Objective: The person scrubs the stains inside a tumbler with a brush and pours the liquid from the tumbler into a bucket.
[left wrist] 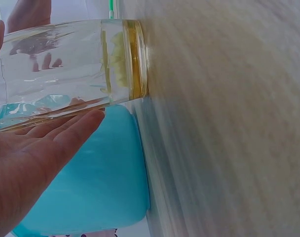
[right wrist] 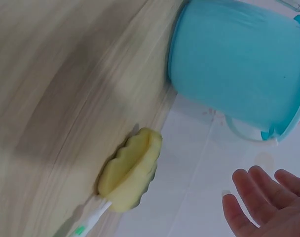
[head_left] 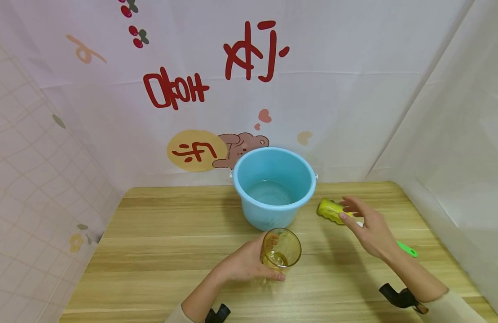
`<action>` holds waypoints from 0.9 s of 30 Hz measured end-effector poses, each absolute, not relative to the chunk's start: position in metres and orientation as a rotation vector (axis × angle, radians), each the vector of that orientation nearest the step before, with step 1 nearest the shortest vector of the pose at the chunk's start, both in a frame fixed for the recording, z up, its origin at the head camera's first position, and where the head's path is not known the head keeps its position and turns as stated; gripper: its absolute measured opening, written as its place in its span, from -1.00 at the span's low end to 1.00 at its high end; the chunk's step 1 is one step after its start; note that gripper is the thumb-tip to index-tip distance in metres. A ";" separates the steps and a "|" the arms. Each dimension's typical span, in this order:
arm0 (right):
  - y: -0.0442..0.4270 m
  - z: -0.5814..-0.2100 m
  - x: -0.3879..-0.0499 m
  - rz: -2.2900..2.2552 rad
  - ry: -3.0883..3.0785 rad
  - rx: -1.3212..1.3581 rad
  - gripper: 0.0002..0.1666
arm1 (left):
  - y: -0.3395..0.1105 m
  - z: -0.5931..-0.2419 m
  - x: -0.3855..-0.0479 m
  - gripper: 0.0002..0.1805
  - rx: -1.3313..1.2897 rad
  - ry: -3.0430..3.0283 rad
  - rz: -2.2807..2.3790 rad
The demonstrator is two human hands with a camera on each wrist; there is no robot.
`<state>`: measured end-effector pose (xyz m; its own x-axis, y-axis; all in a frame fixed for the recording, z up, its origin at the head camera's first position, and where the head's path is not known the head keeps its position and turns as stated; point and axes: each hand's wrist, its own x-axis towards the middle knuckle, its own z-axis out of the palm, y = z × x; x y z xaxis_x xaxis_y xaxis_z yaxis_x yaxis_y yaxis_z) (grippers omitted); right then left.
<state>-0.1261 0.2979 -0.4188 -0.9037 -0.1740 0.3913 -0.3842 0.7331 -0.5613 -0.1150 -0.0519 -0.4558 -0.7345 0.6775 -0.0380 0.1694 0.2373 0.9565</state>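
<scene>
My left hand [head_left: 246, 262] grips an amber-tinted drinking glass [head_left: 288, 249], with the thumb on the near side and fingers behind it. A little clear liquid shows low in the glass. In the left wrist view, the base of the glass [left wrist: 135, 59] is at or very close to the tabletop; contact is hard to tell. My right hand [head_left: 370, 229] hovers with loosely spread fingers over a yellow sponge bottle brush [head_left: 329, 211], holding nothing. The brush lies on the table, its green handle end [head_left: 407, 249] partly hidden by my right forearm.
A light blue bucket [head_left: 258, 215] stands at the back middle of the wooden table [head_left: 172, 242], with some water inside. White printed sheeting [head_left: 333, 98] hangs behind and at both sides.
</scene>
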 end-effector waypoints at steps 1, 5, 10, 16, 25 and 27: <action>0.296 -0.419 -0.127 0.958 -2.617 0.436 -0.48 | -0.052 -0.456 -0.115 0.06 0.773 2.070 1.509; 0.291 -0.419 -0.130 0.991 -2.585 0.447 -0.50 | -0.052 -0.456 -0.115 0.07 0.777 2.076 1.507; 0.282 -0.418 -0.133 1.035 -2.578 0.428 -0.50 | -0.052 -0.455 -0.115 0.07 0.795 2.064 1.517; 0.270 -0.415 -0.135 1.108 -2.580 0.374 -0.51 | -0.052 -0.455 -0.115 0.06 0.797 2.069 1.516; 0.253 -0.415 -0.146 1.200 -2.571 0.308 -0.51 | -0.053 -0.456 -0.115 0.03 0.802 2.050 1.535; 0.250 -0.416 -0.149 1.224 -2.567 0.302 -0.51 | -0.053 -0.457 -0.115 0.03 0.811 2.045 1.537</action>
<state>-0.1485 0.2499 -0.4156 -0.9386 -0.0670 0.3384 -0.3051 0.6189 -0.7238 -0.1148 -0.0526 -0.4569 -0.7236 0.6902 -0.0085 0.1836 0.2043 0.9615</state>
